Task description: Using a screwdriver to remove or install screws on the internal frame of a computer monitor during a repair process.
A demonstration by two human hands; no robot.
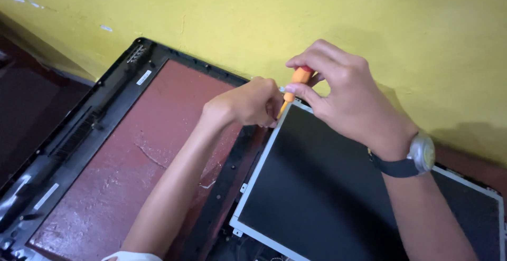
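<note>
While we look down from above, two hands meet at the top left corner of a bare laptop screen.

We see the right hand (pixel 338 89) pinching an orange screwdriver (pixel 296 84) between thumb and fingertips, fingers drawn narrow around the handle. Its long axis tilts down and to the left, tip just beside the panel (pixel 338 197) corner. The left hand (pixel 248 102) is curled closed right beside the tip; we cannot tell whether it holds anything. Both hands touch or nearly touch there, the right one above. A black bezel (pixel 79 129) lies to the left on a red floor (pixel 148 150), against a yellow wall (pixel 253 13). A watch (pixel 422 153) circles the right wrist.
</note>
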